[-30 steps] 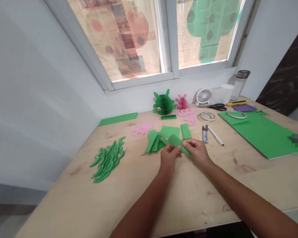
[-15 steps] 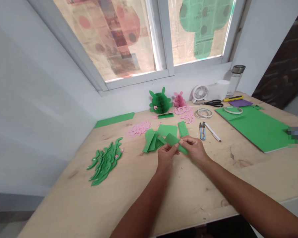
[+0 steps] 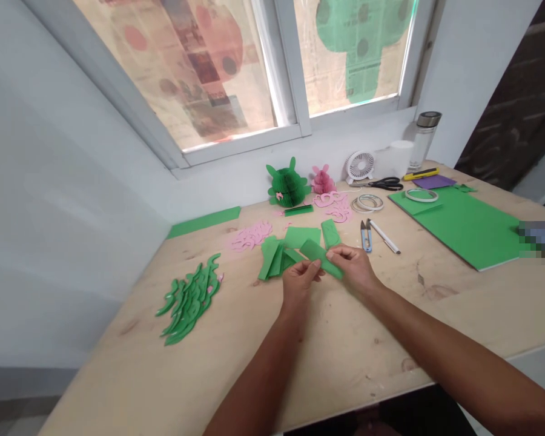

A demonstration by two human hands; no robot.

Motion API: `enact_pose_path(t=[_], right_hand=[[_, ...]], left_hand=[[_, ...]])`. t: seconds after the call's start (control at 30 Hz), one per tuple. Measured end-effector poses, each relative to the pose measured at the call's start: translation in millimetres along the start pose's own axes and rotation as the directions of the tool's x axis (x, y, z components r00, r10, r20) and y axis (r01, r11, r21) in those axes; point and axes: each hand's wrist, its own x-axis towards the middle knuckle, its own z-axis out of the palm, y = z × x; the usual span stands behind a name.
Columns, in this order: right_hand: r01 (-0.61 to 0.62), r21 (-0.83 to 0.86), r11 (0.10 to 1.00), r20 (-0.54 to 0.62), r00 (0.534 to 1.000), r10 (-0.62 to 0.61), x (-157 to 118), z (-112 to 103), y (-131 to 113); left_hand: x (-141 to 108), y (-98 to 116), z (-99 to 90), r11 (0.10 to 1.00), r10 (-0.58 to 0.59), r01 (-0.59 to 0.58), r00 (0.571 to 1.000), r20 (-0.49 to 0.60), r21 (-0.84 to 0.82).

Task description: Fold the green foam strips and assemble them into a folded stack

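Between my two hands is a green paper strip (image 3: 315,251), held slanted above the table. My left hand (image 3: 300,280) pinches its lower left edge between thumb and fingers. On the right, my right hand (image 3: 352,266) is closed on the strip's other edge, its thumb on top. Just beyond lie a pile of folded green paper pieces (image 3: 272,259), a flat green paper sheet (image 3: 302,237) and a small green piece with drawn outlines (image 3: 330,233). My curled fingers hide part of the strip.
Cut green scraps (image 3: 193,297) and pink scraps (image 3: 251,235) lie to the left. Blue snips (image 3: 366,237), a white pen (image 3: 384,235), tape rolls (image 3: 370,203) and black scissors (image 3: 386,183) lie right. A green honeycomb paper figure (image 3: 288,186), fan (image 3: 360,166) and glass bottle (image 3: 423,142) stand behind.
The camera view has shifted slightly. My left hand has slid a little down and away from the right thumb, and more of the green strip shows between the hands.
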Motion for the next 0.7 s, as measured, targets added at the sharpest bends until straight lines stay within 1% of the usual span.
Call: enact_pose_path(t=[0.1,0.23,0.3,0.43,0.6,0.7], right_hand=[[0.011,0.003,1.000,-0.013,1.000,-0.011,-0.2,0.8,1.6],[0.042,-0.022,0.999,-0.010,0.999,-0.042,1.1,-0.1,3.9],[0.060,-0.043,0.997,-0.010,0.998,-0.060,1.9,-0.9,4.8],[0.098,-0.081,0.992,0.011,0.995,-0.098,2.1,-1.7,4.9],[0.131,-0.124,0.984,0.026,0.991,-0.128,1.0,-1.2,3.1],[0.128,-0.113,0.985,0.028,0.992,-0.126,1.5,-1.1,2.7]], left_hand=[[-0.2,0.6,1.5,1.000,0.000,0.000,1.000,-0.001,-0.009],[-2.4,3.5,5.0,0.992,-0.057,0.056,0.998,-0.010,-0.113],[-3.7,4.7,5.8,0.989,-0.070,0.068,0.998,-0.010,-0.131],[-4.4,4.3,4.7,0.992,-0.060,0.059,0.998,-0.002,-0.111],[-2.9,0.5,2.6,0.999,-0.010,0.009,1.000,-0.028,-0.042],[-3.5,0.6,3.3,0.998,-0.014,0.013,1.000,-0.018,-0.061]])
